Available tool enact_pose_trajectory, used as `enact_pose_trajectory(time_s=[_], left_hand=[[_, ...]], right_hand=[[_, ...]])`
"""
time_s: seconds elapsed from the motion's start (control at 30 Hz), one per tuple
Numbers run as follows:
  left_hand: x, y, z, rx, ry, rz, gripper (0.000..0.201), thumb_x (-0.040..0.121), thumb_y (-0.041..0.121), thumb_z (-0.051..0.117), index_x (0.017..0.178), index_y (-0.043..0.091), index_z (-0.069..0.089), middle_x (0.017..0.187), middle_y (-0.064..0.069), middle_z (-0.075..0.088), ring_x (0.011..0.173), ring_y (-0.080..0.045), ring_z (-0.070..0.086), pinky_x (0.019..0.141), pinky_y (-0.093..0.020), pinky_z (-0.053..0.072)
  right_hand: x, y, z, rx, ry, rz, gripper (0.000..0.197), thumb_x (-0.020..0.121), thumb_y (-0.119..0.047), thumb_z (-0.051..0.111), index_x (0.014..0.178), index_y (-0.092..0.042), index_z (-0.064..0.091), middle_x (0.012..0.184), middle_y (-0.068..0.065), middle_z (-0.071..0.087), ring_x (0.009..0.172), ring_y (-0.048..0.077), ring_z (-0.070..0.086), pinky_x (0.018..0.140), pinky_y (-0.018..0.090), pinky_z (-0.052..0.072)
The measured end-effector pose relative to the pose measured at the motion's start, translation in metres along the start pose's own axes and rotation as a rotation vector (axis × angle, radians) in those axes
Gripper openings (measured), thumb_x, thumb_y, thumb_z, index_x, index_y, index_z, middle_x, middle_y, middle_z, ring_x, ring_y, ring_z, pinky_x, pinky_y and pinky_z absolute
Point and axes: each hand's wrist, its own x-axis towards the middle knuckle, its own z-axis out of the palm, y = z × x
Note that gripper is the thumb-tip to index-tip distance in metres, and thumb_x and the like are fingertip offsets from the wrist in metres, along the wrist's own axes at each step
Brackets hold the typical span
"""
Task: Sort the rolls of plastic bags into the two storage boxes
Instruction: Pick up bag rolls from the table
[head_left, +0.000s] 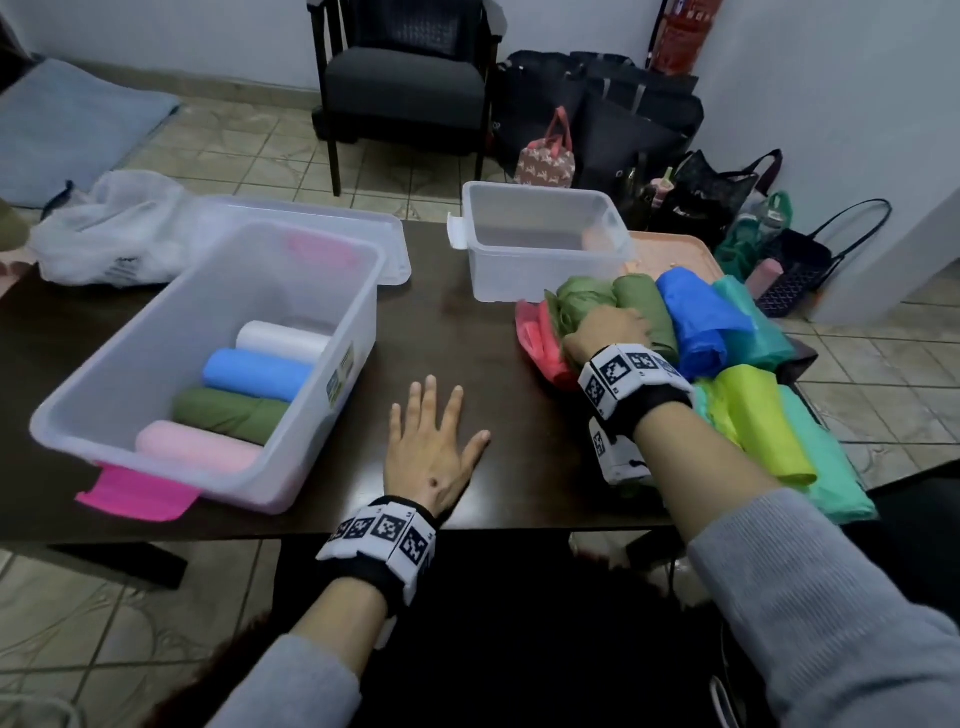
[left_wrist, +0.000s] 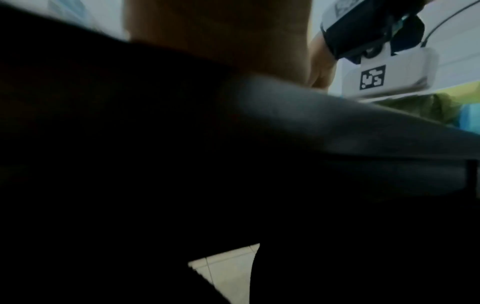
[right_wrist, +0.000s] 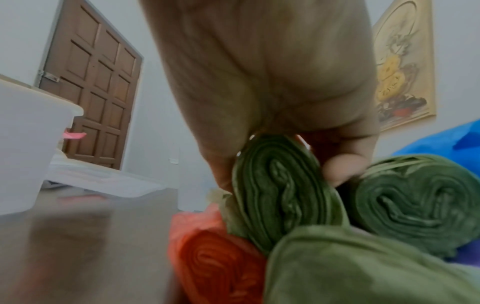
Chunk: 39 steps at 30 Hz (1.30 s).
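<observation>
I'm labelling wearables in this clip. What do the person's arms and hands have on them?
Both hands, left hand and right hand, are bare. Each wrist carries a black band ringed with white tiles printed with black square markers. A white camera unit with a marker hangs under the right wrist. Grey knit sleeves are pushed up both forearms.

The left wrist view is mostly dark and blurred, and the right hand (head_left: 605, 332) hides part of the green roll (right_wrist: 283, 193) it holds.
</observation>
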Motion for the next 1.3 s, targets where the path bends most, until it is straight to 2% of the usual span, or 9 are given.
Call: enact_pose_trajectory(time_s=[0.27, 0.47, 0.67, 0.77, 0.83, 0.9, 1.0, 1.1, 1.3], left_hand=[[-0.002, -0.001, 0.008, 0.018, 0.099, 0.008, 0.066, 0.095, 0.059, 0.017, 0.151, 0.027, 0.008, 0.160, -0.006, -0.002, 0.147, -0.020, -0.007, 0.117, -0.039, -0.004], [0.001, -0.001, 0.011, 0.018, 0.094, 0.013, 0.082, 0.080, 0.066, -0.002, 0.151, 0.027, 0.012, 0.160, -0.006, 0.000, 0.147, -0.020, -0.005, 0.117, -0.039, -0.004], [0.001, -0.001, -0.006, -0.219, 0.033, -0.002, 0.062, 0.094, 0.059, 0.024, 0.145, 0.025, 0.034, 0.160, -0.005, 0.002, 0.147, -0.015, -0.005, 0.117, -0.036, -0.006], [0.009, -0.002, -0.010, -0.451, 0.038, -0.039, 0.057, 0.095, 0.057, 0.030, 0.130, 0.019, 0.055, 0.156, -0.006, 0.023, 0.146, -0.021, 0.010, 0.118, -0.040, 0.002], [0.015, -0.005, -0.014, -0.638, 0.156, -0.091, 0.052, 0.094, 0.050, 0.041, 0.125, 0.014, 0.060, 0.141, -0.008, 0.048, 0.137, -0.028, 0.034, 0.115, -0.041, 0.022], [0.016, -0.007, -0.026, -0.740, 0.217, -0.203, 0.041, 0.095, 0.036, 0.050, 0.125, 0.010, 0.059, 0.131, -0.009, 0.058, 0.125, -0.027, 0.049, 0.102, -0.028, 0.034], [0.025, -0.007, -0.045, -0.809, 0.250, -0.282, 0.034, 0.098, 0.027, 0.044, 0.119, 0.004, 0.058, 0.124, -0.015, 0.060, 0.116, -0.030, 0.053, 0.087, -0.027, 0.037], [0.038, -0.003, -0.060, -0.893, 0.296, -0.305, 0.032, 0.099, 0.027, 0.041, 0.114, 0.003, 0.056, 0.118, -0.015, 0.061, 0.111, -0.031, 0.055, 0.087, -0.028, 0.039], [0.057, -0.001, -0.063, -1.116, 0.316, -0.401, 0.048, 0.085, 0.050, 0.056, 0.103, 0.007, 0.064, 0.107, -0.012, 0.067, 0.102, -0.030, 0.063, 0.092, -0.042, 0.050]], right_hand=[[-0.012, -0.004, -0.017, 0.150, 0.083, -0.136, 0.053, 0.091, -0.030, 0.048, 0.128, 0.008, 0.044, 0.132, 0.025, 0.041, 0.122, 0.038, 0.037, 0.097, 0.037, 0.035], [-0.050, -0.021, 0.006, 0.340, -0.178, -0.349, 0.061, 0.080, -0.044, 0.041, 0.111, 0.005, 0.059, 0.118, 0.026, 0.057, 0.114, 0.041, 0.050, 0.098, 0.042, 0.041], [-0.075, -0.022, 0.048, 0.329, -0.361, -0.200, 0.058, 0.095, -0.034, 0.042, 0.133, 0.011, 0.040, 0.137, 0.027, 0.041, 0.127, 0.040, 0.038, 0.104, 0.037, 0.033], [-0.077, -0.022, 0.044, 0.756, -0.557, -0.117, 0.049, 0.095, -0.035, 0.049, 0.125, 0.004, 0.052, 0.117, 0.016, 0.060, 0.103, 0.031, 0.058, 0.079, 0.035, 0.051], [-0.082, -0.017, 0.036, 0.830, -0.672, -0.046, 0.051, 0.096, -0.037, 0.049, 0.127, 0.003, 0.049, 0.094, 0.010, 0.058, 0.080, 0.025, 0.058, 0.063, 0.031, 0.051], [-0.083, -0.009, 0.032, 0.501, -0.526, -0.223, 0.050, 0.096, -0.035, 0.048, 0.126, 0.005, 0.048, 0.101, 0.015, 0.056, 0.089, 0.031, 0.058, 0.079, 0.038, 0.051], [-0.078, 0.001, 0.026, 0.132, 0.045, -0.703, 0.029, 0.088, -0.008, 0.049, 0.117, 0.000, 0.051, 0.119, 0.017, 0.050, 0.112, 0.034, 0.047, 0.096, 0.040, 0.036], [-0.077, 0.002, 0.015, -0.132, 0.018, -1.090, 0.039, 0.080, 0.001, 0.051, 0.118, -0.009, 0.052, 0.122, 0.008, 0.051, 0.115, 0.028, 0.045, 0.091, 0.033, 0.035], [-0.076, 0.009, 0.010, -0.488, 0.020, -1.114, 0.056, 0.076, -0.014, 0.063, 0.129, -0.017, 0.044, 0.129, 0.006, 0.039, 0.119, 0.025, 0.036, 0.093, 0.034, 0.032]])
